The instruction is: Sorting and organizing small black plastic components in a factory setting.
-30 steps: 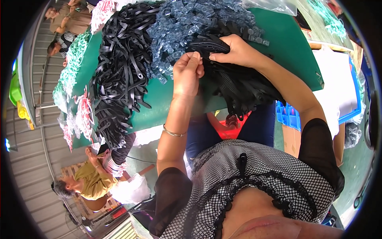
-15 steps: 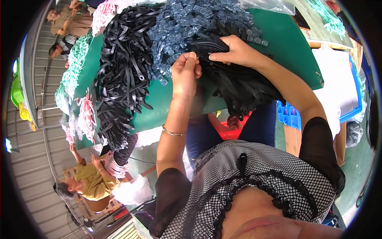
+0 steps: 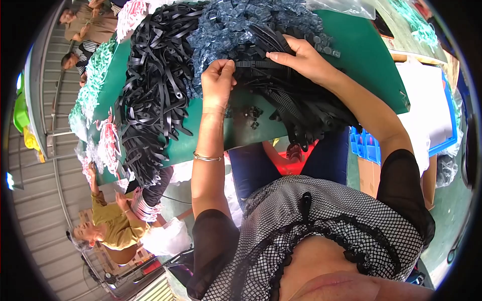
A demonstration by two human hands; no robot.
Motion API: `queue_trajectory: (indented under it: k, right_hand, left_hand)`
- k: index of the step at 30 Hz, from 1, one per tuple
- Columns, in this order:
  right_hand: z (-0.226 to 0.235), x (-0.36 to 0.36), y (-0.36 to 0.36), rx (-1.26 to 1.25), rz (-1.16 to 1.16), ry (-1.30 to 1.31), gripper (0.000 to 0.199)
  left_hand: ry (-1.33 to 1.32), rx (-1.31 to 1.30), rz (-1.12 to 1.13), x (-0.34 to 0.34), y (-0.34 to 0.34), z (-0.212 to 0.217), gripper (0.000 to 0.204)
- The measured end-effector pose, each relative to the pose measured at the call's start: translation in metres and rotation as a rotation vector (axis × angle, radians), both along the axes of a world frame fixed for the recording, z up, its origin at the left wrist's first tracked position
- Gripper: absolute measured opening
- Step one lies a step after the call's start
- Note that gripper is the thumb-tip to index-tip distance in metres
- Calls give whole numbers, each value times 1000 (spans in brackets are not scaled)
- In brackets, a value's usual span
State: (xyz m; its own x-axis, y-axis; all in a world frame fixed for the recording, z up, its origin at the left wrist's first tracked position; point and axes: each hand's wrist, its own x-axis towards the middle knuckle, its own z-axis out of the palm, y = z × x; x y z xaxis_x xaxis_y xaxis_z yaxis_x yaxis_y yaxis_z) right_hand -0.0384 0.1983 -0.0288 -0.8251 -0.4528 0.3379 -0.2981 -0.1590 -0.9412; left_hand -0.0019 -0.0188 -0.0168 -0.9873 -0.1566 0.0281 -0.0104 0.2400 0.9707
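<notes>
My left hand (image 3: 218, 82) is closed, thumb and fingers pinching one end of a black ribbed strap (image 3: 253, 64). This strap runs level to the right, toward my right hand (image 3: 307, 59). Several more black straps (image 3: 271, 37) are bunched in the closed right hand, thumb across them. Below the hands, a heap of black ribbed straps (image 3: 306, 110) hangs over the near table edge. Behind them lies a large pile of bluish translucent plastic pieces (image 3: 221, 30). A few small black parts (image 3: 253, 115) sit on the green table (image 3: 196, 143) near my left wrist.
A long heap of smooth black straps (image 3: 160, 75) covers the table's left part. Bundles of green cords (image 3: 98, 72) and red-and-white cords (image 3: 108, 143) line the far left edge. A blue crate (image 3: 365, 145) stands at the right; a seated person (image 3: 118, 220) works at the left.
My left hand has moved left and slightly down, drawing away from the right hand, and a strap now spans between them. The small black parts on the table have come into sight.
</notes>
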Motion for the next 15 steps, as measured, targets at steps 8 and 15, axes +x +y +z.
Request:
queue_trajectory:
  k: [8, 15]
  right_hand:
    - [8, 4, 3, 4, 22, -52, 23]
    - [8, 3, 2, -40, 100, -169, 18]
  left_hand:
    - [321, -575, -121, 31, -20, -5, 11]
    - [339, -876, -114, 41, -16, -9, 14]
